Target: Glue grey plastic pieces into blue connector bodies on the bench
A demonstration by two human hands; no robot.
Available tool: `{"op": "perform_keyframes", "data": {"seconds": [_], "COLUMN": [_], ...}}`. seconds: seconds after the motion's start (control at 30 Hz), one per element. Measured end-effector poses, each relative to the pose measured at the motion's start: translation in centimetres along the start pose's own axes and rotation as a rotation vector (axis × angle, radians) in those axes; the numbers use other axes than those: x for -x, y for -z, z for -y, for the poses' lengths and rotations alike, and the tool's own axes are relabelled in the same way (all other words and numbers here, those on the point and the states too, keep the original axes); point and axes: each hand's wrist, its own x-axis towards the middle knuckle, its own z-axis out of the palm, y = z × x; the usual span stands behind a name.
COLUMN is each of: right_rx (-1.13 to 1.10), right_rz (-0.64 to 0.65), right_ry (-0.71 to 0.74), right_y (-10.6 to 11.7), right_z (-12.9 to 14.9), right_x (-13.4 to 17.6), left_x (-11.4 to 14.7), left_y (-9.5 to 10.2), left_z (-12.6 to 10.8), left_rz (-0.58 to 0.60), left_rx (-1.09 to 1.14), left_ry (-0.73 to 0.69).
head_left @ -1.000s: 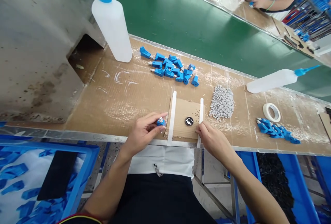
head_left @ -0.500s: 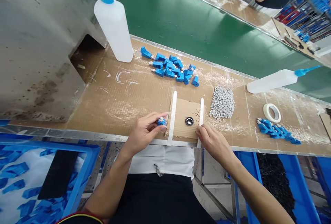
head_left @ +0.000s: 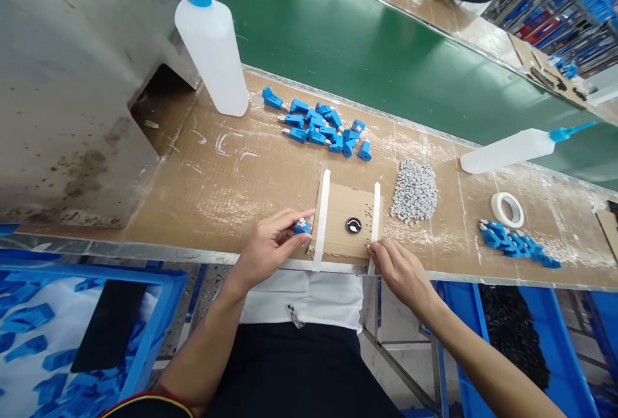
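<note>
Head view, looking down over the table (head_left: 232, 186), covered in brown cardboard. Left hand (head_left: 270, 244) curled at the near edge, thumb and fingers pinching a small blue part (head_left: 302, 227) with a pale tip, just left of a small cardboard pad (head_left: 342, 212). Pad edged by two white strips, left strip (head_left: 320, 219) and right strip (head_left: 375, 215), with a black round piece (head_left: 353, 226) lying between them. Right hand (head_left: 400, 270) at the near end of the right strip, fingertips pressed together on or just at it; could not tell whether anything tiny was pinched there.

Farther back, a heap of blue parts (head_left: 323, 129) spread on the cardboard, and an upright white squeeze bottle (head_left: 212, 51) with a blue cap to its left. A mound of grey pellets (head_left: 414, 191) just right of the pad. A second bottle (head_left: 512, 149) lying on its side beyond, a roll of tape (head_left: 506, 209) near it, and a smaller pile of blue parts (head_left: 516, 244) beside the roll. Green belt (head_left: 386, 51) behind the table. Blue bins below, the left bin (head_left: 159, 315) holding more blue pieces.
</note>
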Motion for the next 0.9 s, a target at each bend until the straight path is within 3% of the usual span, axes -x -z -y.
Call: {"op": "perform_keyframes", "data": {"seconds": [0.17,0.37,0.67,0.9], "right_rx": [0.016,-0.144,-0.390,-0.214], "right_rz": [-0.041,-0.064,0.130,0.045], "right_ry": [-0.010,-0.112,-0.214,-0.147], "right_y": [-0.1,-0.4,0.3,-0.4], "right_z": [-0.3,-1.1,-3.2,-3.1], "right_x": [-0.6,-1.0,-1.7,-1.8], "left_x": [0.0,0.1,0.1,0.0], "left_y": [0.0,0.0,0.0,0.0], "left_z": [-0.1,-0.1,0.0,0.1], "left_rz": [0.002,-0.010,-0.008,-0.006], "left_rx": [0.002,-0.033,-0.055,-0.060], "left_ry": [0.014,0.012,0.007,0.011]}}
